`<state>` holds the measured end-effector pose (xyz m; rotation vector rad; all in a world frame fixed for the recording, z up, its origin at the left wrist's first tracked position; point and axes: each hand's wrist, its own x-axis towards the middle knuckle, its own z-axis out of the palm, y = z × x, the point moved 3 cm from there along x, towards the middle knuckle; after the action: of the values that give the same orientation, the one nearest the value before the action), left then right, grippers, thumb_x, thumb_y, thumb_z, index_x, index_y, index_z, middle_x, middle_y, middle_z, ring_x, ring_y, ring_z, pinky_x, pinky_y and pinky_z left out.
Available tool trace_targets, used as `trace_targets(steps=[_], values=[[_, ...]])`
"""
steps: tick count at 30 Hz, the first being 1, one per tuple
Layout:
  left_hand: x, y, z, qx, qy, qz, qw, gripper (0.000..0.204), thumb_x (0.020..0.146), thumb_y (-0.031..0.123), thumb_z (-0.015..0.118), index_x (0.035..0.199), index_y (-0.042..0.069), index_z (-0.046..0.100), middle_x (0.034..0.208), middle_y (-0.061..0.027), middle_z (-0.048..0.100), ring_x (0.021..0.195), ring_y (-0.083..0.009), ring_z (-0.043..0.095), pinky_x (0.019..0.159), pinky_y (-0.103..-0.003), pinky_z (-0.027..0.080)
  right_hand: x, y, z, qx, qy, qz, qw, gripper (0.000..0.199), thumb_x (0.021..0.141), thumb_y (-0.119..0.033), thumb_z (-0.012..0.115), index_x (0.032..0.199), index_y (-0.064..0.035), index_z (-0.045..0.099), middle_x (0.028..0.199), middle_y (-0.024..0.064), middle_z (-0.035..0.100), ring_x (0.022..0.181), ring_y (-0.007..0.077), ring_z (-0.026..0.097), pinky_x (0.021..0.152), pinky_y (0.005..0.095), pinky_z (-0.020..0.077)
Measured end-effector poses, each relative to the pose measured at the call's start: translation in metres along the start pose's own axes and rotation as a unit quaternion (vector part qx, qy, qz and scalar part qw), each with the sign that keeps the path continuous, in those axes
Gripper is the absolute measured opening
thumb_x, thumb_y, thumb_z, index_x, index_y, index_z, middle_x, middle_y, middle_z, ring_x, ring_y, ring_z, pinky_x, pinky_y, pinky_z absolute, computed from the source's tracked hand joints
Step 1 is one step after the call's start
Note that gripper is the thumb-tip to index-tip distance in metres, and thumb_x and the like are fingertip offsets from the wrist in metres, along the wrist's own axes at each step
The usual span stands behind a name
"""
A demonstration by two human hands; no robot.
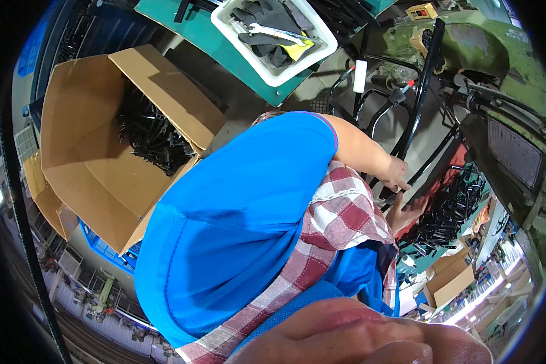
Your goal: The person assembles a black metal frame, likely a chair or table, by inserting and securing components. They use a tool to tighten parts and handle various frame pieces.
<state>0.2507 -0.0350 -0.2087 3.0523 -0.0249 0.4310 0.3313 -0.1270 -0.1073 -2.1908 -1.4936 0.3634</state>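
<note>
My left hand (395,174) reaches across from the upper sleeve, its fingers bent and drawn together beside black metal tubes (415,121). Whatever it may hold is too small to make out. Just below it is my right hand (406,213), its thumb raised and its fingers stretched apart; nothing shows in it. The two hands nearly meet, and the apron (352,212) hides the right wrist. Close by the right fingers lies a pile of small black metal parts (452,206).
A green machine (479,45) stands beyond the tubes. On a green table (191,39) sits a white bin (273,77) holding dark gloves (267,15) and a wrench (276,31). A large cardboard box (79,121) at left contains black parts (148,130). Another open carton (452,282) is at lower right.
</note>
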Motion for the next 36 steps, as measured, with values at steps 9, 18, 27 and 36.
trace_targets(steps=[9,18,27,36], values=[[-0.015,-0.004,-0.017,0.020,-0.017,0.001,1.000,0.029,0.092,0.022,0.055,0.120,0.028,0.062,0.156,0.0014,0.030,0.120,-0.0187,0.055,0.104,-0.047,0.036,-0.022,0.029,0.033,-0.076,-0.109,0.042,0.990,0.087,0.070,-0.017,0.084,0.140,0.0025,0.035,0.124,0.0213,0.057,0.110,0.0264,0.056,0.095,0.0364,0.0454],[-0.266,-0.023,-0.177,-0.087,0.305,-0.339,0.886,0.026,0.081,0.021,0.062,0.104,0.010,0.065,0.113,-0.0105,0.065,0.108,-0.0299,0.060,0.095,-0.048,0.047,-0.009,0.049,0.006,-0.052,-0.175,0.137,0.974,0.054,0.069,-0.006,0.076,0.115,0.0000,0.048,0.096,0.0132,0.058,0.086,0.0251,0.057,0.080,0.0357,0.0480],[-0.484,-0.013,-0.139,0.141,0.098,-0.679,0.714,0.030,0.081,0.011,0.067,0.110,0.012,0.066,0.116,-0.0067,0.063,0.113,-0.0254,0.058,0.106,-0.049,0.038,-0.015,0.014,-0.010,-0.064,-0.168,0.148,0.973,0.048,0.071,-0.002,0.070,0.115,-0.0016,0.050,0.085,0.0041,0.056,0.069,0.0131,0.054,0.060,0.0280,0.0453],[-0.443,-0.052,-0.167,0.041,-0.048,-0.691,0.720,0.034,0.068,0.021,0.077,0.097,0.009,0.063,0.095,-0.0094,0.058,0.104,-0.0291,0.054,0.102,-0.058,0.033,-0.019,0.012,-0.023,-0.107,-0.168,0.098,0.975,0.036,0.078,-0.001,0.069,0.110,-0.0006,0.053,0.081,-0.0003,0.055,0.068,0.0112,0.051,0.063,0.0248,0.0439]])
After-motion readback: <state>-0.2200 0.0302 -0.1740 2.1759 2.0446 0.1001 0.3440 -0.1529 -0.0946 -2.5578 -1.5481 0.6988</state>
